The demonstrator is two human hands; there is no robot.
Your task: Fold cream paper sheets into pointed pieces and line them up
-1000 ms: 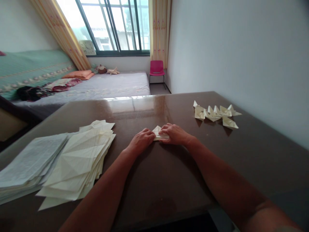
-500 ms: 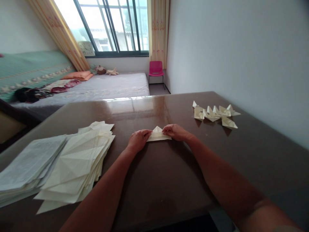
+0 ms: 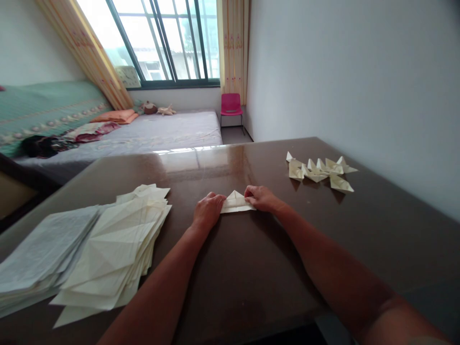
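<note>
A small cream sheet of folded paper (image 3: 236,203) lies at the middle of the brown table (image 3: 230,268), its peak pointing away from me and a flat band along its near side. My left hand (image 3: 209,209) grips its left end, the fingers closed at the edge. At the opposite end, my right hand (image 3: 261,197) pinches the paper between thumb and fingers. Parts of both ends are hidden under the fingertips.
On the left lie a stack of creased cream paper (image 3: 115,244) and a pile of greyish sheets (image 3: 46,244). Several folded paper boats (image 3: 319,170) sit at the far right. Beyond the table are a bed (image 3: 179,127), a pink chair (image 3: 232,105) and a wall.
The left hand has shifted slightly and its fingers are more bunched. The band of the folded paper looks flatter and wider. My view has tilted up a little.
</note>
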